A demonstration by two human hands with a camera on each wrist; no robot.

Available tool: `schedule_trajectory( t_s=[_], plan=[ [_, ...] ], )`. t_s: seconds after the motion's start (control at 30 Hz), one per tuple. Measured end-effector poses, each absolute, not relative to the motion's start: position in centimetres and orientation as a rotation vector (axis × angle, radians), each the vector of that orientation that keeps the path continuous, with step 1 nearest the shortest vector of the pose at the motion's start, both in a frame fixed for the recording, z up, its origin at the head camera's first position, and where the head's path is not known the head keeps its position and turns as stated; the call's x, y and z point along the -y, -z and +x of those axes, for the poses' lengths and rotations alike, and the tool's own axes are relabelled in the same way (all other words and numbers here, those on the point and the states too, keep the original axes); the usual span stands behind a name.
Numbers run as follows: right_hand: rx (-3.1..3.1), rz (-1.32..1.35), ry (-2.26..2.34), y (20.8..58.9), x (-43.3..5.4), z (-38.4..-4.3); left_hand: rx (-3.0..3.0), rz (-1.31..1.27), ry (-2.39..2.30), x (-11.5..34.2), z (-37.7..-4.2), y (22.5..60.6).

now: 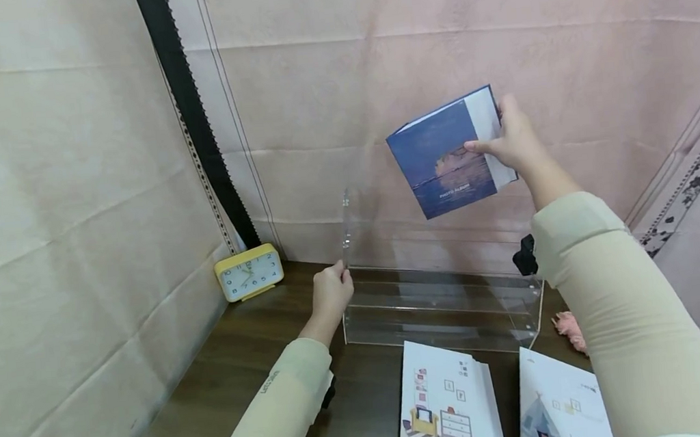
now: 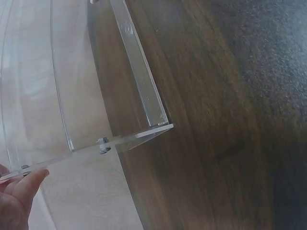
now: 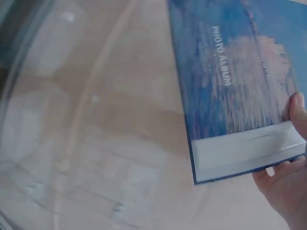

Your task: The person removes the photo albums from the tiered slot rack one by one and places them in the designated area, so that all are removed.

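My right hand (image 1: pixel 518 142) holds a blue photo album (image 1: pixel 438 163) tilted in the air above a clear acrylic tiered rack (image 1: pixel 439 331). The thumb lies across its cover and the fingers are behind it. In the right wrist view, the album (image 3: pixel 211 105) shows its title and a white band near the hand (image 3: pixel 288 191). At the rack's left side, my left hand (image 1: pixel 331 292) pinches the clear side panel. The left wrist view shows that hand (image 2: pixel 19 201) with its thumb against the panel's edge, beside small metal screws (image 2: pixel 103 145).
Two white illustrated albums (image 1: pixel 447 403) (image 1: pixel 562 401) lie in front of the rack on the dark wood table (image 1: pixel 216 394). A yellow alarm clock (image 1: pixel 249 273) stands at the back left. Right of the rack lies a small pink object (image 1: pixel 570 330). Pale cloth walls (image 1: pixel 316 98) enclose the table.
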State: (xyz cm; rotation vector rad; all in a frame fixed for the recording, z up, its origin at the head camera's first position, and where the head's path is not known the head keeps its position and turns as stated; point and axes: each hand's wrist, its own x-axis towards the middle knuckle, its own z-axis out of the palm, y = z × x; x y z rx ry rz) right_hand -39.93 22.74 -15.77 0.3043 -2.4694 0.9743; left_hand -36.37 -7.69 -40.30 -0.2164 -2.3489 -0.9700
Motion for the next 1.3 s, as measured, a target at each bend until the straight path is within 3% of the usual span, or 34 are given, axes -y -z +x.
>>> schedule_trajectory(
  t_s=[0.27, 0.47, 0.63, 1.0, 1.3],
  plan=[
    [2.298, 0.367, -1.010, 12.1, -22.6, -38.6, 2.351, -0.229, 0.969, 8.0, -37.2, 40.4],
    [2.145, 0.385, -1.270, 13.7, -22.3, -35.2, 2.398, -0.242, 0.987, 8.7, -37.6, 40.1],
    [2.193, 0.265, -1.575, 18.9, -22.5, -31.1, 2.423, -0.253, 0.972, 8.7, -37.9, 39.5],
    [2.592, -0.020, -1.936, 35.7, -18.9, -24.8, 2.466, -0.257, 0.960, 8.1, -38.4, 39.3],
    [2.644, 0.057, -1.900, 41.0, -10.4, -23.8, 2.486, -0.233, 0.963, 8.1, -38.5, 38.9]
  ],
)
